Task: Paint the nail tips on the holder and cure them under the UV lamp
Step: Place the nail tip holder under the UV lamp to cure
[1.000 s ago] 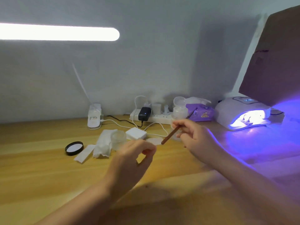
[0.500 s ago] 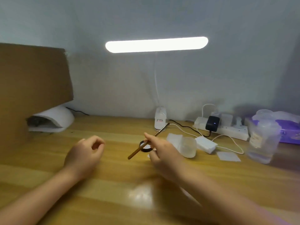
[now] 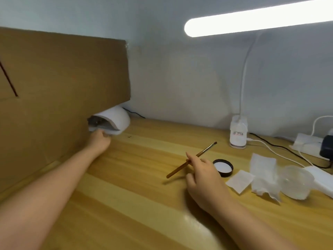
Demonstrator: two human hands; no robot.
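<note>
Lamp (image 3: pixel 115 118), the white domed UV one, sat at the far left of the wooden desk (image 3: pixel 137 204), half hidden behind a tall cardboard sheet (image 3: pixel 63 83). The left hand (image 3: pixel 100 139) reached to its dark opening, fingers curled at the front edge; whether they gripped anything could not be told. The right hand (image 3: pixel 203 179) pinched a thin wooden-handled brush (image 3: pixel 191 160), bristles angled up and away. Just beside it lay a black jar lid (image 3: pixel 223 167), white wipes (image 3: pixel 261 175) and a clear cup (image 3: pixel 295 184). A bar desk light (image 3: pixel 252 20) glowed above
</note>
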